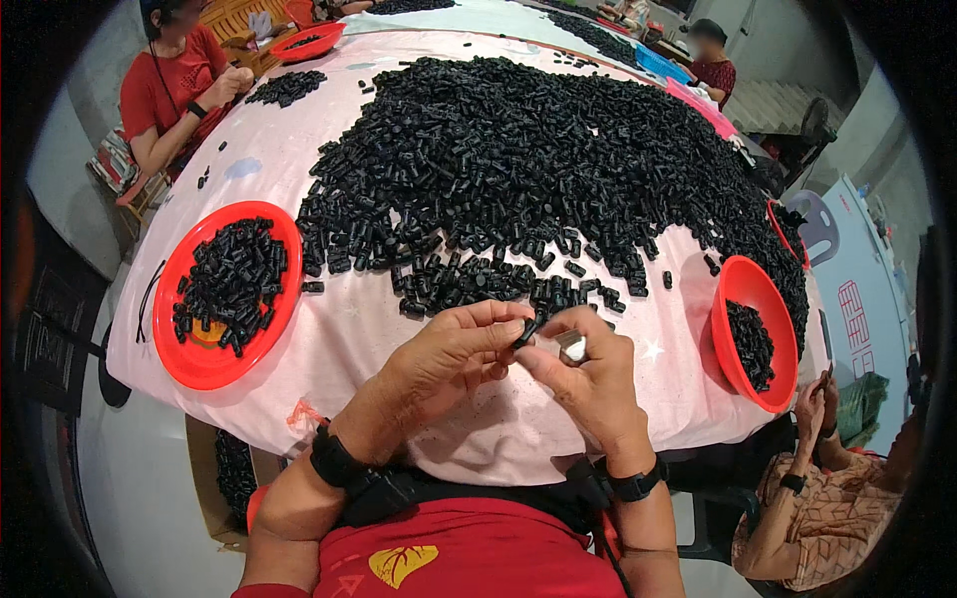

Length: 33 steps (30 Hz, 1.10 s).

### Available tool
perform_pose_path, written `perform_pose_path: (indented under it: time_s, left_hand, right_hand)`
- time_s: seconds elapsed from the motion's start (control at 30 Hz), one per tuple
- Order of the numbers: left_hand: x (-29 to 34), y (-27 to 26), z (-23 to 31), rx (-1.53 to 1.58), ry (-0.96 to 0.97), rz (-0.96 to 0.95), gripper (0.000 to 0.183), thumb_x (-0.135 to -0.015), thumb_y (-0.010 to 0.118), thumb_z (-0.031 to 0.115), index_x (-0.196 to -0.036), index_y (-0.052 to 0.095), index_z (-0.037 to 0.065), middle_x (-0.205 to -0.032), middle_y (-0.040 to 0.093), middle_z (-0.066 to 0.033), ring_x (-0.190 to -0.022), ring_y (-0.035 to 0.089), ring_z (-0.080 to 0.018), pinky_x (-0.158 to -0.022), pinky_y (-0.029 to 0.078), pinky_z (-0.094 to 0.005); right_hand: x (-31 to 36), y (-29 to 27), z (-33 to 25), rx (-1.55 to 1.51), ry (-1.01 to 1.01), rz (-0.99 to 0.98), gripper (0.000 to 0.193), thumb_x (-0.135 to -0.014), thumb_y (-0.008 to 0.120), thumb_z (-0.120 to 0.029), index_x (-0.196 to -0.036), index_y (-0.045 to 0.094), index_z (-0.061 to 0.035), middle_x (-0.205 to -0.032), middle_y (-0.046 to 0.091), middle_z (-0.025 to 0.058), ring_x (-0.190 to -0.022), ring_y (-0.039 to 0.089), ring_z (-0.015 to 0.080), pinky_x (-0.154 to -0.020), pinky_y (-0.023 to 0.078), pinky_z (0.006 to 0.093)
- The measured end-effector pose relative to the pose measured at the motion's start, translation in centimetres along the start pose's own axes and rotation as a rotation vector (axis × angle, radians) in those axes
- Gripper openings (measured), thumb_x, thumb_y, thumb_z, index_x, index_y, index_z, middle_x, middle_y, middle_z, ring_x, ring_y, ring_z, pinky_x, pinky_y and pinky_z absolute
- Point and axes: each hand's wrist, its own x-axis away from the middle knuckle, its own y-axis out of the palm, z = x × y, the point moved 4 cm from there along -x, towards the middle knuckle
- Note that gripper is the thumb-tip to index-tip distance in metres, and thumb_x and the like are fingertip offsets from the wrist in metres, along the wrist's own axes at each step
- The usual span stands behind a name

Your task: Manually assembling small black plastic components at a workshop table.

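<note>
My pale-pink cloth-covered desk point(349, 339) carries a broad heap of small black cylinders point(478, 149) at twelve o'clock. At dial-centre, my left hand point(434, 357) and right hand point(598, 387) clamp their grip on one short black plastic-looking cylinder point(525, 332), partly hidden, likely light, stiff, slick: best pinched mid-barrel.

Small black part point(524, 335) partly covered by left hand point(437, 359) and right hand point(590, 384); finer shape too small to tell. Silvery object point(572, 348) at right hand partly hidden, kind unclear. Cardboard box point(202, 473) partly hidden under tablecloth point(478, 424). Lower-right person point(822, 513) cut off by right edge. Upper-left person point(179, 95): head blurred, cropped.
</note>
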Motion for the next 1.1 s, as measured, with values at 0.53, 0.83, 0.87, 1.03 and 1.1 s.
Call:
perform_pose_path:
  time_s: [0.53, 0.83, 0.87, 1.03, 1.1]
  left_hand:
    - [-0.5, 0.3, -0.3, -0.046, 0.051, -0.083, 0.017, -0.089, 0.066, 0.019, -0.102, 0.059, 0.01, -0.088, 0.063, 0.0013, -0.077, 0.056, -0.005, -0.07, 0.046, -0.0196]
    - [0.0, 0.5, 0.0, 0.065, -0.053, -0.044, 0.02, -0.093, 0.06, 0.024, -0.104, 0.059, 0.007, -0.083, 0.063, -0.0012, -0.07, 0.058, -0.0067, -0.065, 0.049, -0.0204]
    - [-0.1, 0.3, -0.1, 0.052, -0.053, -0.039, 0.02, -0.093, 0.06, 0.024, -0.104, 0.059, 0.006, -0.084, 0.062, -0.001, -0.071, 0.058, -0.0067, -0.065, 0.049, -0.0206]
    - [-0.3, 0.3, -0.3, 0.034, -0.034, -0.063, 0.017, -0.092, 0.062, 0.024, -0.1, 0.062, 0.008, -0.086, 0.063, 0.0013, -0.073, 0.058, -0.0061, -0.067, 0.05, -0.0197]
    - [-0.2, 0.3, -0.3, 0.01, -0.06, -0.075, 0.019, -0.092, 0.062, 0.023, -0.102, 0.061, 0.008, -0.086, 0.062, 0.0018, -0.073, 0.057, -0.0058, -0.067, 0.049, -0.0193]
  right_hand:
    - [0.0, -0.2, 0.5, -0.235, 0.067, 0.087, 0.017, -0.089, 0.064, -0.014, -0.094, 0.066, 0.0023, -0.074, 0.068, 0.006, -0.069, 0.061, 0.008, -0.064, 0.048, 0.0222]
    - [0.0, -0.5, 0.8, -0.371, 0.059, 0.033, 0.018, -0.087, 0.066, -0.012, -0.102, 0.067, -0.0021, -0.088, 0.069, 0.0038, -0.073, 0.057, 0.0051, -0.064, 0.047, 0.0213]
    - [0.0, -0.3, 0.6, -0.361, 0.036, -0.006, 0.018, -0.086, 0.067, -0.011, -0.102, 0.067, -0.0026, -0.088, 0.069, 0.0041, -0.073, 0.058, 0.005, -0.064, 0.047, 0.0212]
    - [0.0, -0.5, 0.2, -0.305, 0.0, 0.034, 0.017, -0.086, 0.067, -0.008, -0.101, 0.067, -0.0014, -0.084, 0.07, 0.0044, -0.072, 0.06, 0.0055, -0.062, 0.048, 0.021]
    - [0.0, -0.3, 0.1, -0.328, -0.014, 0.042, 0.016, -0.086, 0.066, -0.007, -0.101, 0.067, -0.0008, -0.083, 0.07, 0.0043, -0.072, 0.06, 0.0058, -0.062, 0.048, 0.021]
